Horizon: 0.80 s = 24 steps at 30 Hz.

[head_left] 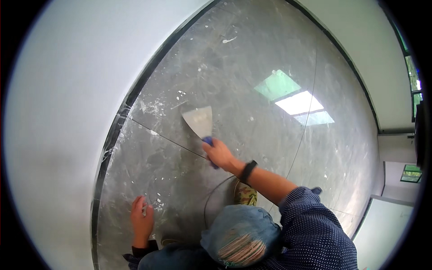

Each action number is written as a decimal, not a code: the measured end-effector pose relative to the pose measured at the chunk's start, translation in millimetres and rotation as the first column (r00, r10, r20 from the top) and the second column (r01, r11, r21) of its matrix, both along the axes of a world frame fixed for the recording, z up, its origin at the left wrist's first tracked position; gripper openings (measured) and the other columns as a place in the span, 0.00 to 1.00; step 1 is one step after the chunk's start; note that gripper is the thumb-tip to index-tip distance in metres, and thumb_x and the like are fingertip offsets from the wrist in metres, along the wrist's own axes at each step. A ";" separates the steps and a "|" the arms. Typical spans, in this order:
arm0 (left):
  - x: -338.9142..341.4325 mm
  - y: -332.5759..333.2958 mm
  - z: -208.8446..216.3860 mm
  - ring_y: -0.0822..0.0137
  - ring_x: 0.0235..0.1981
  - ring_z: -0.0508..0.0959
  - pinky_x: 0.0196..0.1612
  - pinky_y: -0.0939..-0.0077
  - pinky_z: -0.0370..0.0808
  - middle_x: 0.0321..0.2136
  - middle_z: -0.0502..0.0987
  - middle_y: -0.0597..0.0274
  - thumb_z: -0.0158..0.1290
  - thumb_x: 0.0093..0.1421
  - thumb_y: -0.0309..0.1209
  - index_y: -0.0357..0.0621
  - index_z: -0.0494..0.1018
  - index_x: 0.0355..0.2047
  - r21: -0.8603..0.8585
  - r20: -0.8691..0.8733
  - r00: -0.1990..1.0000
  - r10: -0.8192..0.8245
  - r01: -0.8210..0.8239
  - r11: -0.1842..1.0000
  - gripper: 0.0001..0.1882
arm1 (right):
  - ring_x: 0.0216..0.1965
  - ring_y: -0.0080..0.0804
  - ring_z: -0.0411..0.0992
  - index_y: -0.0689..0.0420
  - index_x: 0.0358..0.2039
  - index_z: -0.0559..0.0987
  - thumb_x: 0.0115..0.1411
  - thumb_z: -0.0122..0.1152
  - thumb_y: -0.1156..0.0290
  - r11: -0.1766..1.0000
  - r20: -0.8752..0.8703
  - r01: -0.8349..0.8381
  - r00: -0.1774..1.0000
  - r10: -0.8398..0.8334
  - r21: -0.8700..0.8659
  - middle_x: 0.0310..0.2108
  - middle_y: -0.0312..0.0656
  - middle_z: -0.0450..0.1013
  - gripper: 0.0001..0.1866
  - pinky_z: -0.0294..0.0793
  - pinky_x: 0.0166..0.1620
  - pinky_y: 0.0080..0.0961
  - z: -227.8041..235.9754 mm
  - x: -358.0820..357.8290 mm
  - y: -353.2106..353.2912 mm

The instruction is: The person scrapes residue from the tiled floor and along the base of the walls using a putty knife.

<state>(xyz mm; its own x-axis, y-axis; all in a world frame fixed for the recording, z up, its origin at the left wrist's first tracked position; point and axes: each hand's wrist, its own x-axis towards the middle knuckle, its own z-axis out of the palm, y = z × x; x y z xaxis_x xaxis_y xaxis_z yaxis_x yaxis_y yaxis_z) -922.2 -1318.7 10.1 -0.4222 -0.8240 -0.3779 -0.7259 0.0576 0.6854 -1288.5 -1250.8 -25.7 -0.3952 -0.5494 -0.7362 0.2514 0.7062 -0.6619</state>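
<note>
My right hand is shut on the blue handle of a wide metal scraper. Its blade lies flat on the grey marble floor tile, just past a tile joint. A black band sits on that wrist, and the sleeve is dark blue with dots. My left hand rests on the floor near the wall, fingers spread beside white specks. I cannot tell whether a small grey bit lies under its fingers.
A white wall with a black skirting strip curves along the left. White splatters dot the tiles near it. My bent knee in blue denim and a patterned shoe are below. A thin dark cable arcs across the floor.
</note>
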 end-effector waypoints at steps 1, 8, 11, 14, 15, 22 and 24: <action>3.6 -4.8 -0.1 0.60 0.45 0.78 0.45 0.68 0.75 0.55 0.73 0.51 0.55 0.59 0.28 0.39 0.71 0.53 -0.007 -0.001 0.998 -0.062 0.062 0.998 0.21 | 0.19 0.33 0.73 0.65 0.34 0.76 0.63 0.52 0.57 0.998 0.027 0.037 0.999 -0.035 -0.055 0.22 0.42 0.73 0.19 0.74 0.24 0.35 -9.5 3.0 -19.5; -51.4 -73.0 68.4 0.58 0.44 0.78 0.43 0.66 0.75 0.48 0.77 0.50 0.57 0.58 0.30 0.41 0.72 0.54 0.169 0.201 0.948 -0.247 0.215 0.962 0.22 | 0.27 0.38 0.79 0.69 0.38 0.76 0.66 0.54 0.53 0.991 0.449 0.134 0.886 -0.117 -0.007 0.27 0.50 0.77 0.25 0.78 0.26 0.33 -28.6 99.3 -50.3; -87.4 -73.6 76.0 0.55 0.44 0.78 0.43 0.66 0.75 0.48 0.76 0.48 0.57 0.57 0.31 0.40 0.71 0.54 0.157 0.264 0.895 -0.360 0.328 0.931 0.23 | 0.27 0.41 0.79 0.68 0.35 0.78 0.64 0.54 0.53 0.998 0.435 0.053 0.900 -0.034 -0.032 0.26 0.51 0.77 0.25 0.76 0.29 0.37 -38.2 137.0 -15.9; -105.9 -75.3 77.4 0.51 0.44 0.78 0.44 0.64 0.75 0.48 0.76 0.47 0.58 0.57 0.31 0.40 0.71 0.54 0.204 0.321 0.803 -0.502 0.459 0.865 0.24 | 0.31 0.47 0.78 0.67 0.34 0.78 0.62 0.55 0.53 0.990 0.357 -0.100 0.925 0.129 -0.099 0.27 0.54 0.77 0.24 0.74 0.36 0.42 -53.8 145.4 17.4; -109.4 -75.5 80.7 0.50 0.45 0.78 0.45 0.63 0.75 0.48 0.76 0.46 0.57 0.57 0.31 0.39 0.71 0.54 0.178 0.319 0.780 -0.538 0.508 0.843 0.24 | 0.33 0.50 0.78 0.67 0.34 0.77 0.62 0.55 0.53 0.977 0.284 -0.172 0.938 0.201 -0.122 0.29 0.55 0.77 0.24 0.73 0.40 0.43 -56.4 142.2 26.2; -133.9 -83.8 105.0 0.47 0.46 0.77 0.49 0.61 0.74 0.47 0.76 0.45 0.56 0.57 0.30 0.39 0.71 0.53 0.143 0.397 0.736 -0.549 0.541 0.829 0.23 | 0.34 0.55 0.76 0.64 0.36 0.76 0.61 0.55 0.54 0.944 0.103 -0.268 0.951 0.291 -0.191 0.28 0.56 0.76 0.21 0.73 0.39 0.46 -71.0 145.5 38.7; -137.7 -82.2 108.6 0.47 0.46 0.77 0.49 0.61 0.74 0.47 0.76 0.45 0.56 0.57 0.30 0.40 0.71 0.53 0.138 0.410 0.733 -0.543 0.539 0.831 0.23 | 0.38 0.57 0.76 0.62 0.50 0.69 0.61 0.55 0.54 0.948 0.000 -0.300 0.953 0.302 -0.109 0.33 0.58 0.77 0.26 0.73 0.42 0.48 -70.3 149.4 38.2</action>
